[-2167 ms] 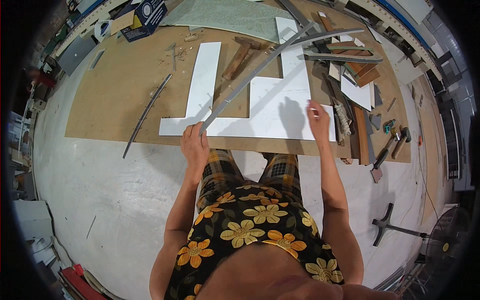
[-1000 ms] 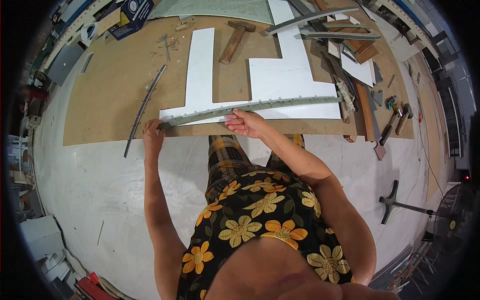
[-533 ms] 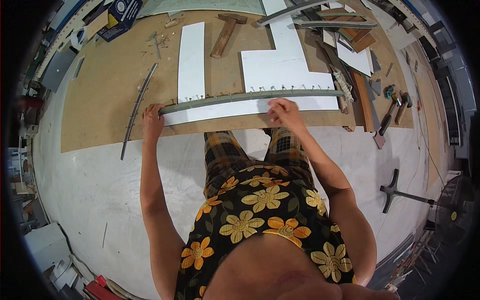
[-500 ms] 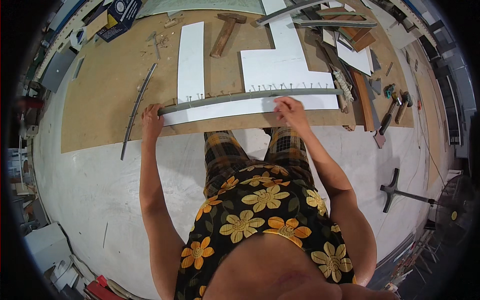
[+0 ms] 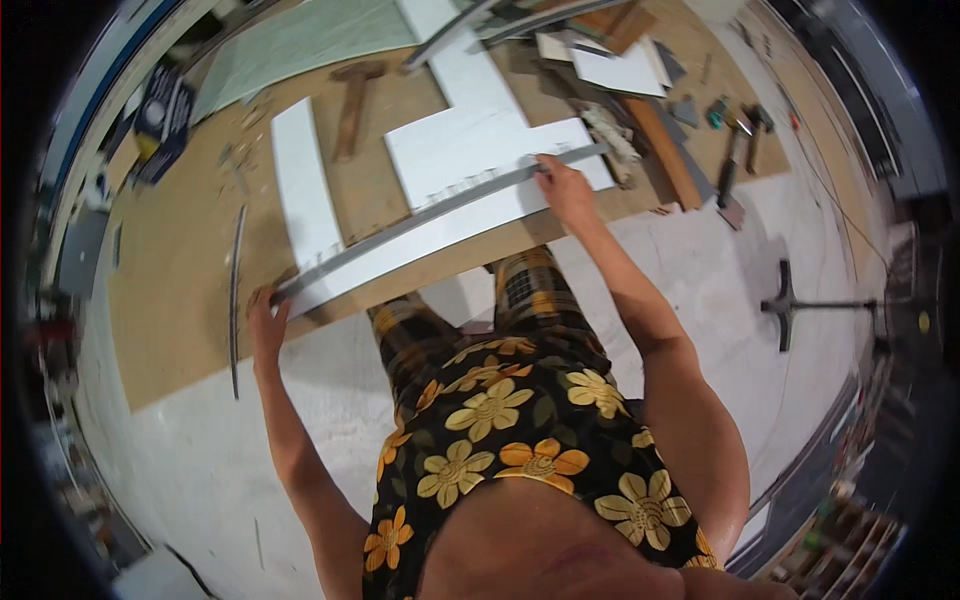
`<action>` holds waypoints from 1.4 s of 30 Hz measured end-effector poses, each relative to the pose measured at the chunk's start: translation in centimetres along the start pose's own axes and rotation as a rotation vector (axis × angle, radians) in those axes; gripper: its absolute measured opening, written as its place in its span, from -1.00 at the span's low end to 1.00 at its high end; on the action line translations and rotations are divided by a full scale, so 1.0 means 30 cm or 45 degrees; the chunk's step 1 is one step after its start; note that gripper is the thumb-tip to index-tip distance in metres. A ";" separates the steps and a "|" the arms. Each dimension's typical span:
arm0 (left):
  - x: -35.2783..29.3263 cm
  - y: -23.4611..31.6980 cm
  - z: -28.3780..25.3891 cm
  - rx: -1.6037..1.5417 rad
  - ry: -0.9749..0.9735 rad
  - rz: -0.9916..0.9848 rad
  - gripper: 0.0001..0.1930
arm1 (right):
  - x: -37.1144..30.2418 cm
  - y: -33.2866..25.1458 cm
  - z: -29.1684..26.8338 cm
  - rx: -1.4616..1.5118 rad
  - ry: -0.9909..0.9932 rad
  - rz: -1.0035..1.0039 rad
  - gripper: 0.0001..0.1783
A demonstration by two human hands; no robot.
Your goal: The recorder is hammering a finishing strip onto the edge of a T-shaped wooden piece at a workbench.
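A long grey strip with several nails standing along it lies slantwise across white panel pieces on the worktable. My left hand is closed around the strip's left end. Near its right end, my right hand pinches the strip between thumb and fingers. A narrow white panel reaches away from the strip on the left, and a wider stepped white panel does so on the right. White panel also shows along the strip's near side. The nails are blurred.
A wooden-handled hammer lies beyond the strip. Left of my left hand is a thin dark strip overhanging the table edge. Rope, a brown wooden bar, offcuts and more hammers crowd the right side.
My right hand has gone from hovering beside the strip to gripping it near its right end. My left hand stays on the left end. The whole view has turned, so the table appears tilted.
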State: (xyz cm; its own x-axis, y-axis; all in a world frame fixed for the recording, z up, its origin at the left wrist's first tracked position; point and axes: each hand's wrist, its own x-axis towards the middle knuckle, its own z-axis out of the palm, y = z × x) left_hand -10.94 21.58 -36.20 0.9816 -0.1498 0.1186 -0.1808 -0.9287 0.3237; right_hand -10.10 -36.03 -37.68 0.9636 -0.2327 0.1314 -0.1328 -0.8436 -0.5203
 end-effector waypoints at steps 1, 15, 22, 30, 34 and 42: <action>-0.002 0.016 -0.007 0.022 0.005 -0.009 -0.64 | -0.004 -0.016 -0.007 0.010 0.021 0.019 -0.61; 0.056 0.186 0.012 0.498 -0.060 -0.175 -0.62 | -0.045 0.116 -0.142 0.335 0.210 0.018 -0.80; 0.080 0.208 0.035 0.563 -0.025 -0.285 -0.65 | 0.056 0.575 -0.439 0.293 0.897 0.236 -0.82; 0.069 0.137 0.047 0.350 -0.057 -0.259 -0.69 | 0.109 0.670 -0.590 -0.017 0.662 0.466 -0.77; 0.078 0.153 0.024 0.161 -0.084 -0.197 -0.67 | 0.154 0.652 -0.515 0.065 0.593 0.349 -0.77; 0.029 0.165 0.027 0.032 0.086 -0.187 -0.67 | 0.159 0.359 -0.353 0.213 0.392 0.038 -0.80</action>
State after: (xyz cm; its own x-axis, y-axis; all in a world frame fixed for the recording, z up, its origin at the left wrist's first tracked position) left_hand -10.93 16.59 -35.25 0.9908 0.0104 0.1347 -0.0333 -0.9473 0.3185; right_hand -9.38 -51.36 -33.73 0.8412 -0.4128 0.3492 -0.0955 -0.7491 -0.6555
